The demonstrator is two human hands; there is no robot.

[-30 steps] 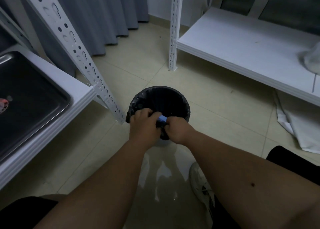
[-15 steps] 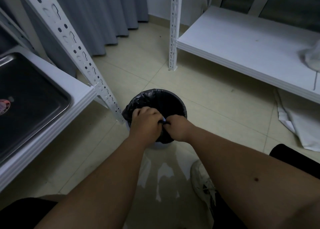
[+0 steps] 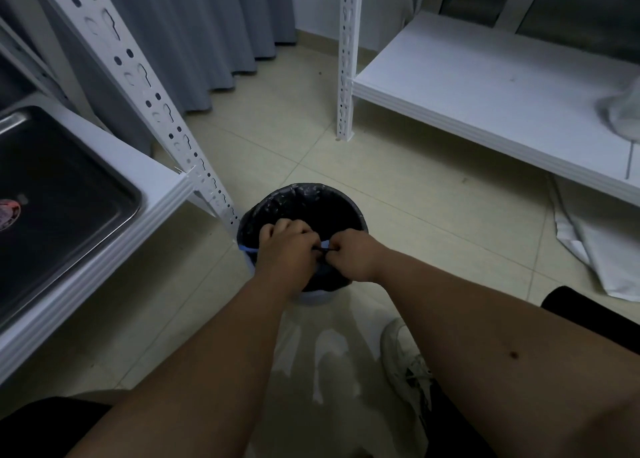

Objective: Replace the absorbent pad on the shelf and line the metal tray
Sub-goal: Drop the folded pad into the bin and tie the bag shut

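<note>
We see both hands down at the near rim of a small bin (image 3: 301, 211) lined with a black bag (image 3: 311, 198), which stands on the tiled floor (image 3: 398, 198) at the middle of the view. The left hand (image 3: 285, 246) is curled over the rim at about 7 o'clock on the bin, its fingers clenched on the bag's edge. The right hand (image 3: 351, 256) sits just beside it at about 5 o'clock, fingers curled and pinching the same dark edge where a thin blue strip (image 3: 323, 244) shows between the two fists. The two hands nearly touch.

The metal tray (image 3: 62, 194) lies at 9 o'clock from the hands, well apart from them, resting flat on the white shelf (image 3: 152, 180) of the left rack; neither hand touches it. A reddish round mark (image 3: 7, 213) shows at its left edge.

At 2 o'clock stands a second white shelf (image 3: 485, 87), with crumpled white material (image 3: 623, 114) at its far right. More white sheeting (image 3: 606, 249) lies on the floor at 3 o'clock. A white shoe (image 3: 403, 357) shows at 5 o'clock.
</note>
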